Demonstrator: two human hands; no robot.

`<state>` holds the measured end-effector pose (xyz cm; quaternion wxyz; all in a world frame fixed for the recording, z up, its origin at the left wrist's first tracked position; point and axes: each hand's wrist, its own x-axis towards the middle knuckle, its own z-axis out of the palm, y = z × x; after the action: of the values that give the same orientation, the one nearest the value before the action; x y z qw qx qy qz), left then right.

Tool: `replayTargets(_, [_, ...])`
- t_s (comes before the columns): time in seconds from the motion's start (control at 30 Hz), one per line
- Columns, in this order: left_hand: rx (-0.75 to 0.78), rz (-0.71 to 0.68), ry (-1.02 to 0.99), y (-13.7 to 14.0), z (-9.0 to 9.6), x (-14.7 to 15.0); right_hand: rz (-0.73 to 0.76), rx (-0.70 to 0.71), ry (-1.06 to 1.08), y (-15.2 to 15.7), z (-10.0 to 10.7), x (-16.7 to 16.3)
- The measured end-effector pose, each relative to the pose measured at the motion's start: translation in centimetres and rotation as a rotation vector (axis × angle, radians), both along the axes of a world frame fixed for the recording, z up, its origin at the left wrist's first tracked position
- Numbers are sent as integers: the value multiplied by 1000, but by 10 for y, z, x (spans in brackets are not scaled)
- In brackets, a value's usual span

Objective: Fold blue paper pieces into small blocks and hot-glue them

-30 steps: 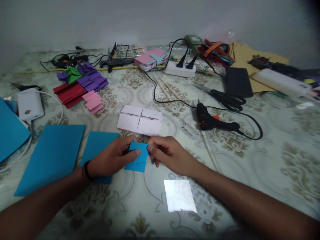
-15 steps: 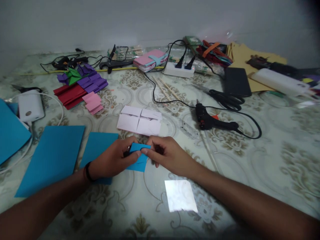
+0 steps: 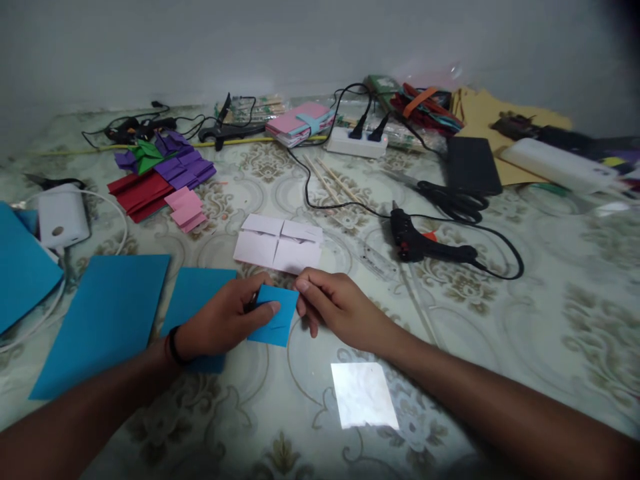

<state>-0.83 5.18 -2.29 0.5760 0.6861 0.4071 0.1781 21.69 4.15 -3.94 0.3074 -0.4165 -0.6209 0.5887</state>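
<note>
A small blue paper square (image 3: 278, 323), with a short dark slit or line near its lower edge, is between my hands. My left hand (image 3: 233, 313) grips it from the left, thumb flat on top and fingers underneath. At its upper right corner, my right hand (image 3: 340, 307) pinches the edge between thumb and forefinger. Just beyond my hands lies a white folded paper piece (image 3: 278, 241) with creased flaps. Partly under my left wrist is a blue paper sheet (image 3: 197, 290), and a larger blue sheet (image 3: 107, 320) lies left of it.
On the right lie a black glue gun (image 3: 425, 243) with its cord, and black scissors (image 3: 450, 199). Folded red paper (image 3: 143, 193), purple paper (image 3: 187, 167) and pink paper (image 3: 186, 208) sit back left. A white power strip (image 3: 357, 143) stands at the back.
The blue paper's top edge, folded over half a second ago, now lies flat. My right thumb has moved off the middle to the right corner; my left hand keeps its grip.
</note>
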Motion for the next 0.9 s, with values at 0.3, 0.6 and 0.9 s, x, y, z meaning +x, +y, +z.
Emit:
replayTargets(0.3, [-93, 120, -162, 0, -7, 3, -11, -92, 123, 0, -2, -2])
replayTargets(0.6, [-117, 129, -188, -1, -13, 3, 24, -83, 58, -1, -7, 0])
replayTargets(0.9, [-71, 35, -85, 4, -8, 0, 12, -110, 106, 0, -7, 0])
